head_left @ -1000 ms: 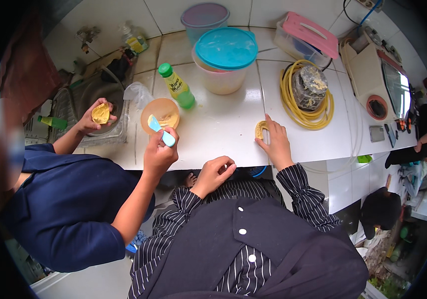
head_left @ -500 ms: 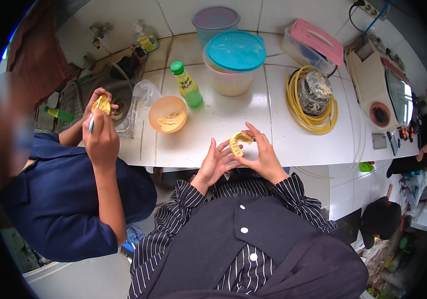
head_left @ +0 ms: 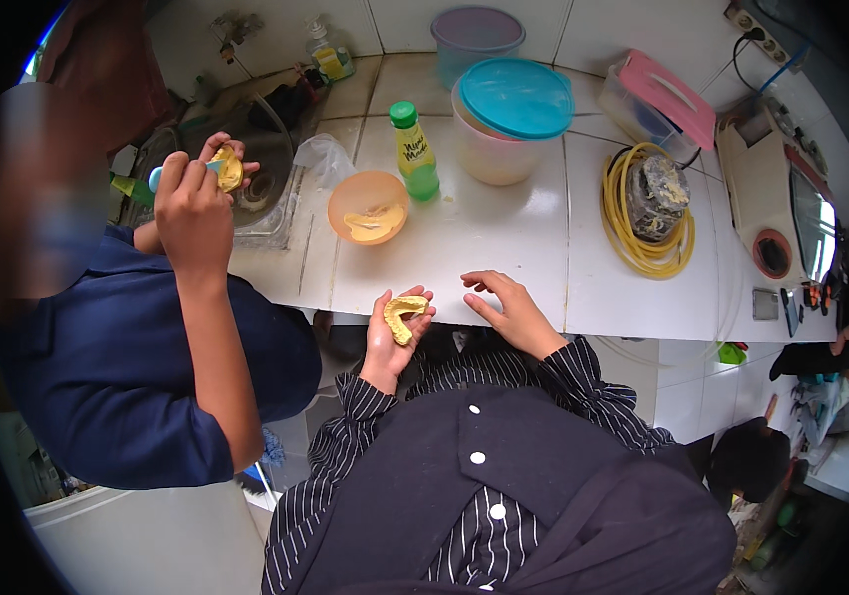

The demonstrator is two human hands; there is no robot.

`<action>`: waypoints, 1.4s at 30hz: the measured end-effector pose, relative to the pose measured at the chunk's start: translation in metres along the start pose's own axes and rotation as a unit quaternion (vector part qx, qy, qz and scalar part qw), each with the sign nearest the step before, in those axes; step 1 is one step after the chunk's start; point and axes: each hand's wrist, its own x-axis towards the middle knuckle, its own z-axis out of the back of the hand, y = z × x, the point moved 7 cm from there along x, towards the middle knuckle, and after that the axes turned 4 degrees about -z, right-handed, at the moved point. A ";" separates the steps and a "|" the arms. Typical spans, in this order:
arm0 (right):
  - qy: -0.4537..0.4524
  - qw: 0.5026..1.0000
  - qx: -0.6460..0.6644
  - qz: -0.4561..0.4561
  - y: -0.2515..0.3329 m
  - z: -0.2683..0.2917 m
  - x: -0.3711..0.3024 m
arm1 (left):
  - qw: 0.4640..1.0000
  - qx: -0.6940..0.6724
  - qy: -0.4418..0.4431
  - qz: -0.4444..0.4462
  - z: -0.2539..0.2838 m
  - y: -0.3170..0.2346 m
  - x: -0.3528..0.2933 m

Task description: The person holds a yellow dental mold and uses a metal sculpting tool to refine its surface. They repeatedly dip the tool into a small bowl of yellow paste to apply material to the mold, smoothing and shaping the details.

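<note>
A yellow, horseshoe-shaped dental cast (head_left: 395,316) rests in my left hand (head_left: 379,351), palm up, with the fingers curled beneath and beside it. The hand is just in front of the table's near edge. My right hand (head_left: 518,315) is empty, a short way to the right, its fingers apart and slightly bent near the table edge. Beyond my left hand stands an orange bowl (head_left: 339,220) with a pale yellow paste or residue inside.
At left, a co-worker's hand (head_left: 195,208) works a light-blue-handled tool on another yellow cast (head_left: 230,172) near the sink (head_left: 271,203). Behind the bowl are a green-capped bottle (head_left: 416,159) and a blue-lidded tub (head_left: 513,99). A yellow hose coil (head_left: 620,233) lies right.
The dental cast has passed from my right fingers into my left palm, moving left and nearer me. My right hand has let go. The view has shifted slightly.
</note>
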 end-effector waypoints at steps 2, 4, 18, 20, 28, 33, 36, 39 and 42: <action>0.018 1.000 -0.008 -0.021 -0.004 -0.011 0.007 | 0.998 -0.036 -0.046 -0.034 0.021 -0.015 -0.009; 0.077 0.995 -0.030 -0.054 -0.005 -0.028 0.015 | 0.993 -0.078 -0.068 -0.059 0.038 -0.027 -0.019; -0.041 0.875 -0.316 0.363 0.091 -0.238 0.157 | 0.974 -0.136 -0.107 -0.143 0.088 -0.047 -0.081; 0.025 0.879 -0.321 0.352 0.081 -0.248 0.160 | 0.969 -0.144 -0.114 -0.164 0.095 -0.048 -0.091; 0.130 0.800 -0.301 0.503 0.076 -0.225 0.118 | 0.952 -0.161 -0.144 -0.218 0.111 -0.056 -0.103; 0.095 0.783 -0.162 0.593 0.120 -0.165 0.077 | 0.950 -0.162 -0.147 -0.224 0.117 -0.060 -0.097; 0.098 0.936 0.072 0.330 0.119 -0.115 0.068 | 0.959 -0.087 -0.169 -0.209 0.103 -0.055 -0.088; 0.009 0.936 0.351 0.025 0.083 -0.067 0.065 | 0.993 0.050 -0.059 -0.093 0.063 -0.044 -0.069; -0.017 0.929 0.365 -0.056 0.051 -0.030 0.057 | 0.979 0.180 0.095 0.018 -0.003 -0.033 -0.062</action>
